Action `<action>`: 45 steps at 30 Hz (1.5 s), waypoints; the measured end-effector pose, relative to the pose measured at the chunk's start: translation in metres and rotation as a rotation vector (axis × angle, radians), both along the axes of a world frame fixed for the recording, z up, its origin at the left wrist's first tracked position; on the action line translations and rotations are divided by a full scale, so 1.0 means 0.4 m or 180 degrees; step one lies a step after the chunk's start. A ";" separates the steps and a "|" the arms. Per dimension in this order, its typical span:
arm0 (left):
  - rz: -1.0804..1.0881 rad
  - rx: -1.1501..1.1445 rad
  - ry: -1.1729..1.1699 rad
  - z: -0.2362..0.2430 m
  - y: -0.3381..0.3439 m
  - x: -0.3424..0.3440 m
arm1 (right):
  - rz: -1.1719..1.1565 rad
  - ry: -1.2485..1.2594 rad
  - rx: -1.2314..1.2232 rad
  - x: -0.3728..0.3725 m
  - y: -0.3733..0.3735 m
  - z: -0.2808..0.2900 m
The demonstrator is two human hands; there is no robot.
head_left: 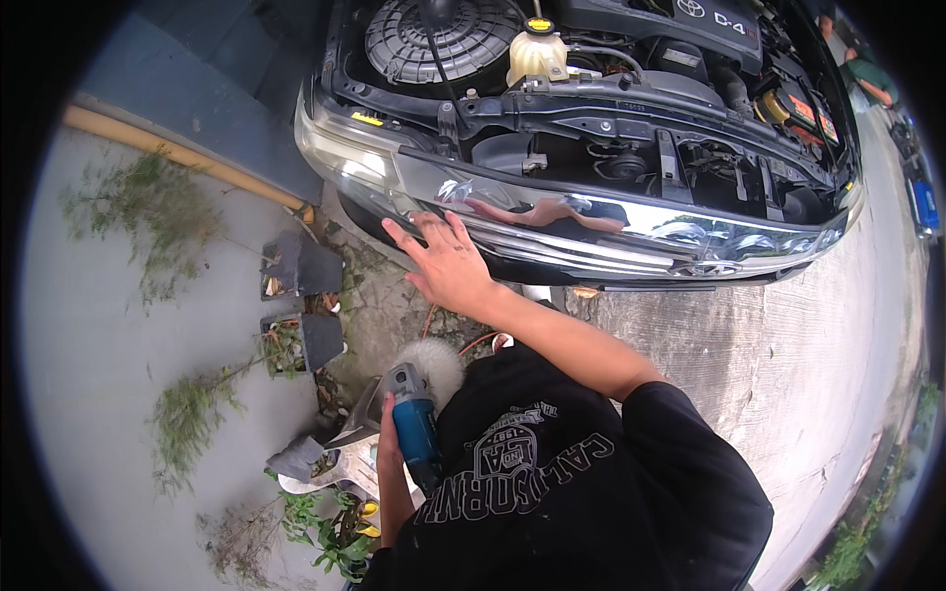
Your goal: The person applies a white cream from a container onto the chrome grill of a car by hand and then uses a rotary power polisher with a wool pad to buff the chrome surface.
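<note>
My right hand (pixel 448 261) is open, fingers spread, and its fingertips lie over the front of a car (pixel 552 236) near the lower edge of the headlight (pixel 360 158). Whether the palm touches the surface I cannot tell. Down by my left side, my left hand (pixel 388 428) is closed around the body of a blue and grey polisher (pixel 418 428). A white fluffy wool pad (pixel 434 366) is fitted on the polisher, held close to my black shirt (pixel 591 483). Part of the left fingers is hidden behind the tool.
Above the grille the engine bay (pixel 631 108) is exposed, with a coolant reservoir (pixel 537 57) in it. Dark plant pots (pixel 320 340) line the pale wall at left. An orange cord (pixel 480 341) lies on the ground near me. Concrete paving (pixel 709 355) stretches to the right.
</note>
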State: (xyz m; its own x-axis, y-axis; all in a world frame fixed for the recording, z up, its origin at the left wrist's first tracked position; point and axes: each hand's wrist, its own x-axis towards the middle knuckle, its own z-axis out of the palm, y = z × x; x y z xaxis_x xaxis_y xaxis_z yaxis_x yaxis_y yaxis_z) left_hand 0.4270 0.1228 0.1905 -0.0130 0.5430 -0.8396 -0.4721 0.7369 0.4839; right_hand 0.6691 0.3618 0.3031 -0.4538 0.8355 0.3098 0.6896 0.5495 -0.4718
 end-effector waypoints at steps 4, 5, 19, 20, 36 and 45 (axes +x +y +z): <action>0.0081 0.0096 0.0189 -0.063 -0.041 -0.031 | -0.1021 -0.0122 0.0573 0.036 0.023 -0.047; 0.0065 -0.0063 0.0091 -0.033 -0.031 -0.016 | -0.0513 -0.0279 0.0248 0.050 0.002 -0.043; -0.0625 -0.0124 -0.0059 -0.127 -0.022 -0.045 | -0.1232 -0.0126 0.0357 0.423 -0.305 -0.053; -0.0602 -0.0106 0.0006 -0.127 -0.024 -0.038 | -0.1703 0.0352 0.0437 0.454 -0.305 -0.049; -0.0856 -0.0172 0.0051 -0.032 -0.004 0.389 | -0.0983 0.0506 0.0097 0.823 -0.392 -0.082; -0.0592 0.0265 0.0023 -0.203 -0.118 0.821 | -0.0328 0.0325 0.0650 1.041 -0.400 -0.077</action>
